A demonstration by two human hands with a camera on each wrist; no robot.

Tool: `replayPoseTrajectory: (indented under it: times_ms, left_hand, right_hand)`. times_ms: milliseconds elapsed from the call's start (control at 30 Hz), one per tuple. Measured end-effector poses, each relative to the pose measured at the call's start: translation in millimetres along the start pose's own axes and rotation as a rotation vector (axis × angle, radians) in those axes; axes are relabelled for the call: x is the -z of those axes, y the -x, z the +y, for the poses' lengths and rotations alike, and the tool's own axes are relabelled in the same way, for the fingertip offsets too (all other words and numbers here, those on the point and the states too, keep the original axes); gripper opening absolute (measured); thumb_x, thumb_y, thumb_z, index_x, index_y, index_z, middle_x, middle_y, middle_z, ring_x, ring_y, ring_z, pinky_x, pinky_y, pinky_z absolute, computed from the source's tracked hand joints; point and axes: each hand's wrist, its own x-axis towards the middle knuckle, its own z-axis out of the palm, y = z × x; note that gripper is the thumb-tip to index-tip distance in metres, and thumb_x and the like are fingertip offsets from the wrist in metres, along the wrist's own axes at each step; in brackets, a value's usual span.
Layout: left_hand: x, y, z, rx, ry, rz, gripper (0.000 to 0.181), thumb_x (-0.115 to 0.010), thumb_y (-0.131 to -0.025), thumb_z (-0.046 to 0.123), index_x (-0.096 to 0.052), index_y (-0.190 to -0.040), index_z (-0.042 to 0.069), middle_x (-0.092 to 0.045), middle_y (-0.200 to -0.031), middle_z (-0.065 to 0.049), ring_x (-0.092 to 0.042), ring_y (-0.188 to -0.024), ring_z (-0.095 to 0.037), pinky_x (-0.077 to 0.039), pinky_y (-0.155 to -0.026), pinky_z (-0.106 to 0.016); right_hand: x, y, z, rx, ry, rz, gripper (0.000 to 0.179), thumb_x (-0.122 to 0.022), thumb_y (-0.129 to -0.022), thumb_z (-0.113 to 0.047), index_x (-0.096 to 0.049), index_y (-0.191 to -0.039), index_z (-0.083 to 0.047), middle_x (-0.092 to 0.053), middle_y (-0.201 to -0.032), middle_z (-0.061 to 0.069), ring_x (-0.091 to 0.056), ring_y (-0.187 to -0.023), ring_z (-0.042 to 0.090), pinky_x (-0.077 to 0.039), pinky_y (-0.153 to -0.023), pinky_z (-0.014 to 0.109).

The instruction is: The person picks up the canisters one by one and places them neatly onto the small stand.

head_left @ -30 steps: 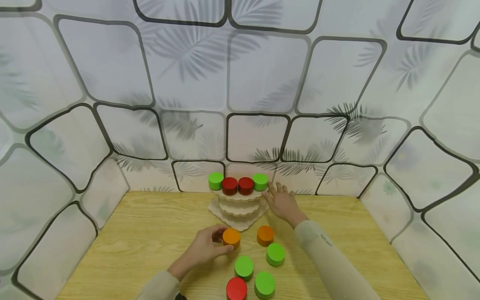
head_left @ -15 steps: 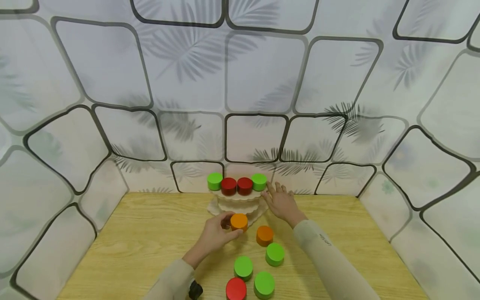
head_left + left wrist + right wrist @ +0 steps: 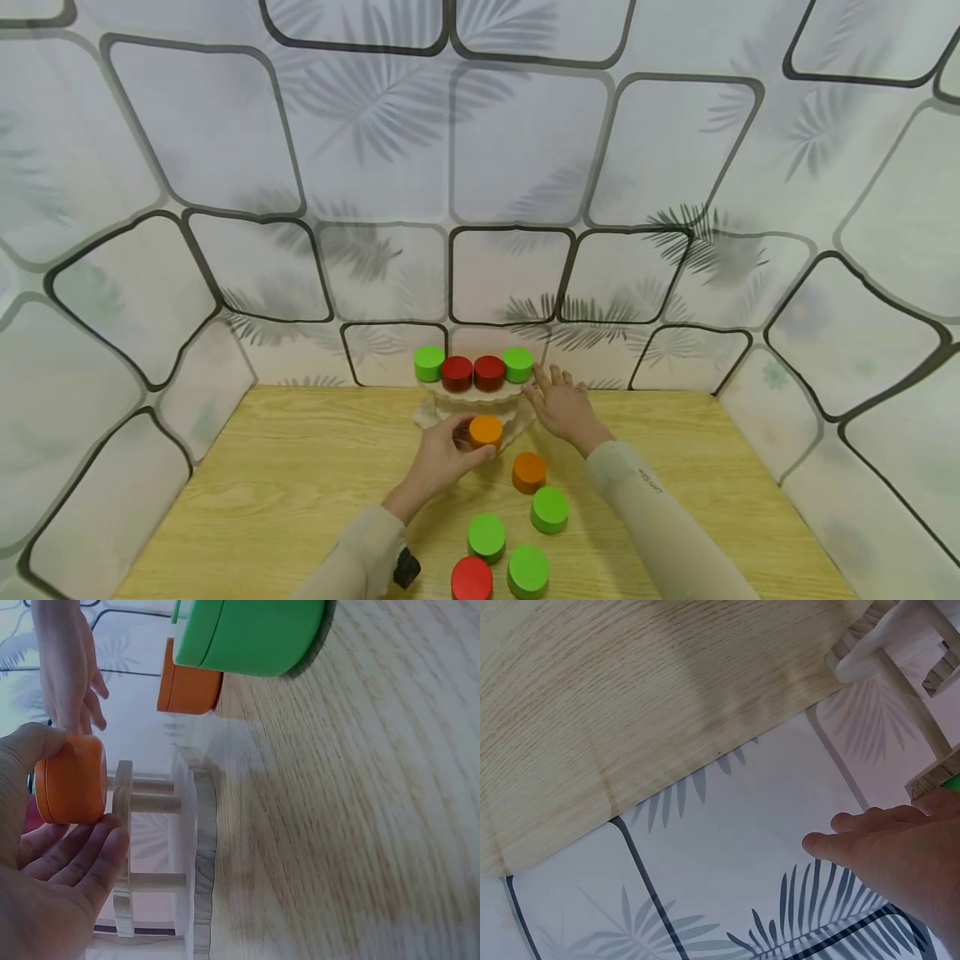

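Note:
My left hand (image 3: 441,458) pinches an orange round lidded box (image 3: 486,432) between thumb and fingers. In the left wrist view this box (image 3: 75,780) is clear of the table, beside the lower tiers of a wooden tiered stand (image 3: 202,862). On the stand's top tier (image 3: 480,397) sit two red round boxes (image 3: 489,373) between two green ones (image 3: 517,364). My right hand (image 3: 564,406) lies at the right edge of the top tier, fingers extended towards the green box; the right wrist view shows the hand (image 3: 900,844) against the tier's wooden edge (image 3: 937,772).
Nearer on the wooden table (image 3: 300,483) stand another orange box (image 3: 529,472), several green boxes (image 3: 550,510) and a red box (image 3: 472,578). A patterned cloth wall (image 3: 517,275) rises right behind the stand and along both sides.
My left hand has carried the orange box away from me and slightly right, from near the stand's front tip to in front of its lower tiers. The right hand has stayed at the top tier.

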Motion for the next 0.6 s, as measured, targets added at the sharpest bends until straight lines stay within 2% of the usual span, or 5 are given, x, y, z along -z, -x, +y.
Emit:
replayPoseTrajectory:
  times_ms: [267,467,600]
  left_hand:
    - [-6.4,-5.6,-5.2,-0.043,-0.042,0.025,0.051,-0.087,-0.086,0.019,-0.068,-0.130,0.000,-0.075,-0.111,-0.014,-0.071,-0.095,-0.021,-0.063,-0.080,-0.031]
    - [-7.7,-8.4,-4.4,-0.025,-0.054,0.029,0.053,-0.087,-0.087,0.021,-0.068,-0.132,0.002,-0.075,-0.112,-0.012,-0.070,-0.095,-0.019,-0.060,-0.079,-0.024]
    - [-7.7,-9.5,-3.4,-0.026,-0.060,0.035,0.052,-0.087,-0.087,0.021,-0.068,-0.133,0.003,-0.074,-0.110,-0.011,-0.069,-0.093,-0.018,-0.059,-0.078,-0.024]
  right_hand:
    - [0.9,0.7,-1.5,0.000,0.006,0.014,0.068,-0.030,-0.114,-0.052,-0.027,-0.168,-0.009,-0.027,-0.169,0.032,-0.029,-0.154,0.055,-0.023,-0.120,0.078]
    - [1.9,2.3,-3.1,0.006,0.005,0.019,0.068,-0.031,-0.114,-0.051,-0.028,-0.167,-0.009,-0.029,-0.168,0.032,-0.030,-0.153,0.055,-0.024,-0.119,0.078]
    - [1.5,2.7,-3.0,0.007,0.004,0.021,0.068,-0.031,-0.114,-0.051,-0.029,-0.167,-0.008,-0.029,-0.168,0.032,-0.030,-0.153,0.055,-0.024,-0.119,0.078]
